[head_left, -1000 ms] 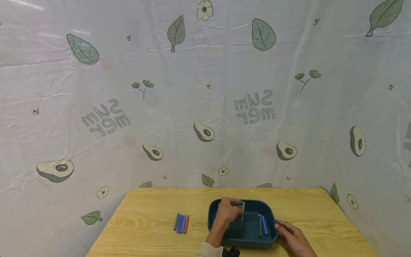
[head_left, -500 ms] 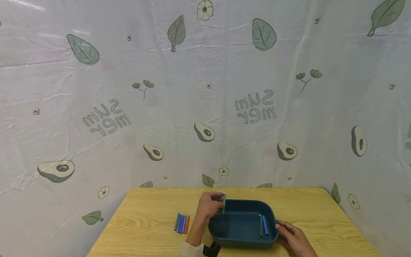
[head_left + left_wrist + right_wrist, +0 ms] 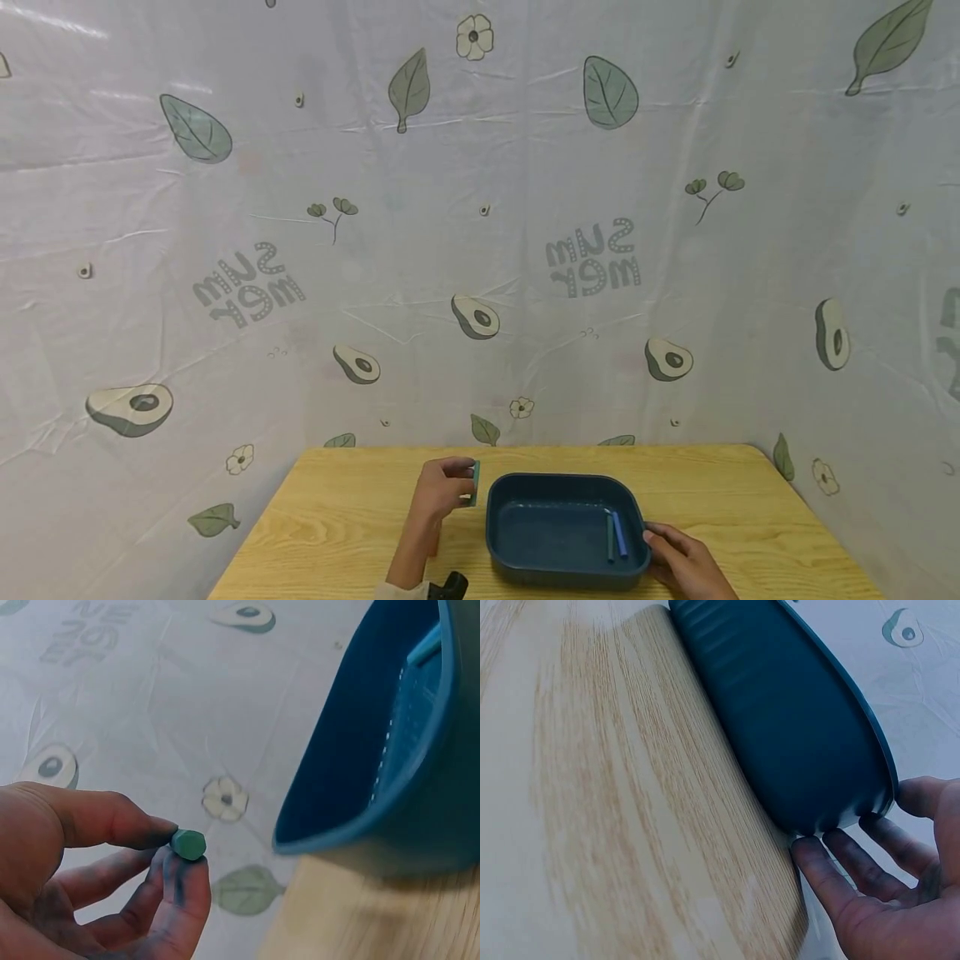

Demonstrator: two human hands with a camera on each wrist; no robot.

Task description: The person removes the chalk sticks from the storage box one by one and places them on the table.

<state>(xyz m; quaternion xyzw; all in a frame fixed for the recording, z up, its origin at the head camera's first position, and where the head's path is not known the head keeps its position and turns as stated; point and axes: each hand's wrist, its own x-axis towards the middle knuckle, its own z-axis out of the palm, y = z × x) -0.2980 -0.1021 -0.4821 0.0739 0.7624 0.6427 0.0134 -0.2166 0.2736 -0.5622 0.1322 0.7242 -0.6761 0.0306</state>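
My left hand (image 3: 442, 487) is above the table, just left of a dark blue plastic basin (image 3: 570, 575). Thumb and fingertips pinch a green chalk stick (image 3: 476, 483), held upright; in the left wrist view its six-sided end shows, and the fingers are smudged with colour. At the basin's right end, my right hand (image 3: 686, 562) grips the rim, with the thumb at the edge and the fingertips against the outer wall. Inside the basin, towards the right, a dark green stick (image 3: 610, 537) and a blue stick (image 3: 620, 535) lie side by side.
An orange stick (image 3: 434, 537) shows partly beside my left forearm, which hides the other sticks there. The wooden table (image 3: 337, 492) ends at a pale printed sheet (image 3: 420, 250) hanging behind and at both sides.
My left hand has lifted the green chalk stick out of the basin and carried it left past the rim. My right hand stays on the basin. The view has tipped up slightly.
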